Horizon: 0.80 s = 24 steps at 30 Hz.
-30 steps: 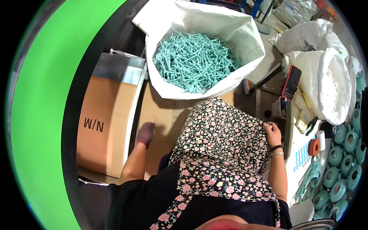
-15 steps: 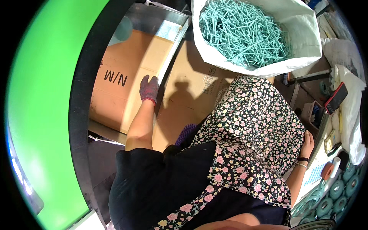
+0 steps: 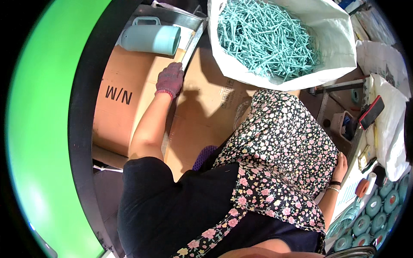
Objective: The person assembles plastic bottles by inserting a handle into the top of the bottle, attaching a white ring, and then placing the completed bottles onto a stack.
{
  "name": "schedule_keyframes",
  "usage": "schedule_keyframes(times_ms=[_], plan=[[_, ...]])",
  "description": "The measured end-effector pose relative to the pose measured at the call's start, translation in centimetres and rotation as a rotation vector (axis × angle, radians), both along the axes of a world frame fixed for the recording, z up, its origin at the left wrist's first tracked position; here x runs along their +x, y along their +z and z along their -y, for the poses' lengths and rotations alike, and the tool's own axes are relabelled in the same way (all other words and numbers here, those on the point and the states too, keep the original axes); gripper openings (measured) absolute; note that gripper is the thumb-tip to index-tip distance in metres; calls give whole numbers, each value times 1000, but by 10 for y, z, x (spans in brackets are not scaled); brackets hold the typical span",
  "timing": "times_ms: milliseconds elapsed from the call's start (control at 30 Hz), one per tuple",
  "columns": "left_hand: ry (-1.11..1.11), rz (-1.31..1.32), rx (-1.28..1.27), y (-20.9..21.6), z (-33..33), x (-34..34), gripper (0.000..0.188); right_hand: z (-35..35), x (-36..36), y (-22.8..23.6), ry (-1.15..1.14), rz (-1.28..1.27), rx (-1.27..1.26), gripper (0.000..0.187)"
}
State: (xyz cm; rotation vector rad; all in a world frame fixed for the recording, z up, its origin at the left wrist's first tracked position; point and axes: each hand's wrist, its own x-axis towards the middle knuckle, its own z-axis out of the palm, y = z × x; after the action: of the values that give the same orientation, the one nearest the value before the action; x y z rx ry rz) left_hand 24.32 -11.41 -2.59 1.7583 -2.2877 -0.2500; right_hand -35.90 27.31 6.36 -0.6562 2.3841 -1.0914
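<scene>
The left hand (image 3: 170, 80), in a purple-grey knitted work glove, lies at upper centre-left of the frame. Its fingers are together and curled down over the edge of a flattened brown cardboard box (image 3: 124, 92), palm resting on the board; nothing is pinched between the fingers. The bare forearm runs down from it toward the lower centre.

Just above the glove, in the upper left, a pale blue-green plastic jug with a handle (image 3: 150, 38) lies on its side, close to the fingertips but apart from them. A thin grey metal strip (image 3: 192, 45) runs diagonally beside the hand.

A second sheet of brown cardboard (image 3: 206, 103) lies to the right of the hand, touching the first box.

At upper centre-right an open white woven sack (image 3: 331, 38) holds a heap of teal plastic sticks (image 3: 266, 36).

The right hand (image 3: 342, 167) sits at the right edge of the frame, bare, with dark bands on the wrist, resting beside a black floral-print apron (image 3: 279, 159); whether its fingers are spread or closed cannot be told.

At lower right, teal spools (image 3: 365, 221) stand in rows. A red-edged phone (image 3: 371, 112) lies at far right.
</scene>
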Motion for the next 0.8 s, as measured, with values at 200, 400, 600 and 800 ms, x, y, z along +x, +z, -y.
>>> schedule_keyframes(times_ms=[200, 400, 600, 800], plan=[[-189, 474, 150, -3, 87, -29, 33, -12, 4, 6, -32, -87, 40, 36], [-210, 658, 43, 1, 141, -69, 26, -37, 6, 11, -102, -107, 74, 35], [-143, 640, 261, -3, 184, -86, 52, -44, 13, 24, -158, -86, 85, 33], [-86, 528, 240, -9, 197, -56, 52, -31, 25, 40, -134, -110, 155, 33]])
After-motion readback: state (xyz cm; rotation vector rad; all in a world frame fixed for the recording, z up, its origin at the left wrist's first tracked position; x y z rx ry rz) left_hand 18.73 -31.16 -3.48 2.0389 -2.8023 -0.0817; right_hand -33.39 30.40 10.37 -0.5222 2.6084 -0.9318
